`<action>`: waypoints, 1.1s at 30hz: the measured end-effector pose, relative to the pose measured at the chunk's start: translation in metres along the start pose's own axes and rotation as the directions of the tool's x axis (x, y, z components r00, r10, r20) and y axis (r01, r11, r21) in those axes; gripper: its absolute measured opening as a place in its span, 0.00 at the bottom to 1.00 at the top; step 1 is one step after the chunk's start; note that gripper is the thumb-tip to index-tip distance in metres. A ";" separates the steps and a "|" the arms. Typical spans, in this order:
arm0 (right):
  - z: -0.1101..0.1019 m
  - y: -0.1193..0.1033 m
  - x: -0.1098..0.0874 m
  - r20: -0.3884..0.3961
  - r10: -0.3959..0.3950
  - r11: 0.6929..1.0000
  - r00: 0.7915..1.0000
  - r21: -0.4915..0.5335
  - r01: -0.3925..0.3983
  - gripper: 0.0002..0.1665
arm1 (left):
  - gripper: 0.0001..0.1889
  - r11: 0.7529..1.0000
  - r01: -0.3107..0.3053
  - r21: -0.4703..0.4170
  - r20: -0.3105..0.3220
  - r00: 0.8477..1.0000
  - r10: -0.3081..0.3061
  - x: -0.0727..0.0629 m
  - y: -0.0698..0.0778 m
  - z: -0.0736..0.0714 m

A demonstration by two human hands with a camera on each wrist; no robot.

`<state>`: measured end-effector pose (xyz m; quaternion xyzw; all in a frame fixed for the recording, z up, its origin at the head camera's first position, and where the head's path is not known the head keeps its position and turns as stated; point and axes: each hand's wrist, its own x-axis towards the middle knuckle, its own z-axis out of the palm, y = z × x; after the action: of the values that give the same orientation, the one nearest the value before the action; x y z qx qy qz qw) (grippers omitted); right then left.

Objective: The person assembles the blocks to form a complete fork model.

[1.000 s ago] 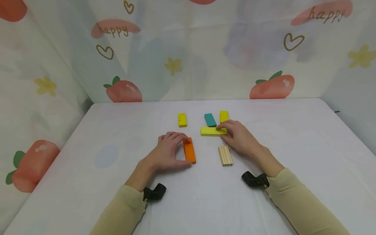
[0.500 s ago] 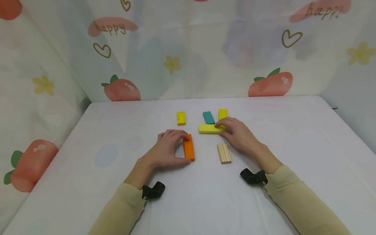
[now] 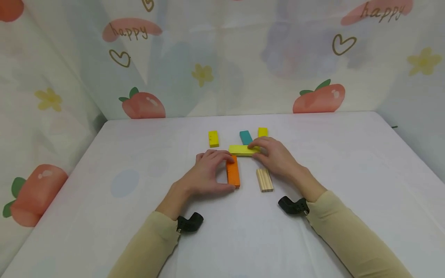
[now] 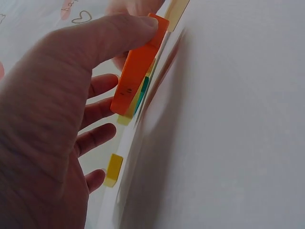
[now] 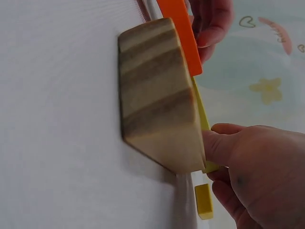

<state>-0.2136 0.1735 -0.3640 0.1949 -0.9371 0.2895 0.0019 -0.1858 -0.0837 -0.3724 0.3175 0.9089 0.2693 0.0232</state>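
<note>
Long orange rectangular block (image 3: 233,172), in left hand (image 3: 207,174): shifted rightward since the earlier views, nearer the striped pale wooden block (image 3: 265,180).
Long bright yellow rectangular block (image 3: 240,150), in right hand (image 3: 275,155): shifted leftward, its left end reaching farther past the teal rectangular block (image 3: 245,137).
Sideways gap between orange and yellow blocks: gone; orange's far end now at yellow's near side, contact uncertain.
Hands: closer together.

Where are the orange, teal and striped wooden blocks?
Orange block (image 3: 233,173), head view: middle of upper face.
Teal block (image 3: 245,137), head view: visible upper face.
Striped wooden block (image 3: 264,179), head view: middle of striped face.
</note>
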 end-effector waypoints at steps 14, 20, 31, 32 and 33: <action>0.004 -0.003 0.004 0.011 -0.051 0.999 0.999 0.010 0.051 0.16 | 0.30 1.000 -0.026 -0.005 0.046 0.999 0.026 0.013 0.011 0.009; 0.006 -0.002 0.004 0.018 -0.057 0.998 0.998 0.005 0.057 0.16 | 0.31 1.000 -0.017 0.004 0.083 0.996 0.016 0.016 0.012 0.012; 0.007 -0.003 0.005 0.034 -0.024 1.000 0.999 -0.002 0.024 0.18 | 0.31 0.999 -0.015 0.032 0.104 0.994 0.011 0.013 0.013 0.012; 0.006 -0.003 0.005 0.036 -0.024 1.000 0.999 0.000 0.024 0.18 | 0.31 0.999 -0.016 0.037 0.105 0.994 0.012 0.012 0.013 0.012; 0.005 -0.003 0.005 0.037 -0.021 1.000 0.999 0.002 0.021 0.18 | 0.31 0.999 -0.015 0.043 0.105 0.994 0.011 0.012 0.013 0.011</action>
<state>-0.2169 0.1663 -0.3663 0.2101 -0.9346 0.2867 -0.0128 -0.1853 -0.0629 -0.3738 0.3375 0.9100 0.2326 0.0620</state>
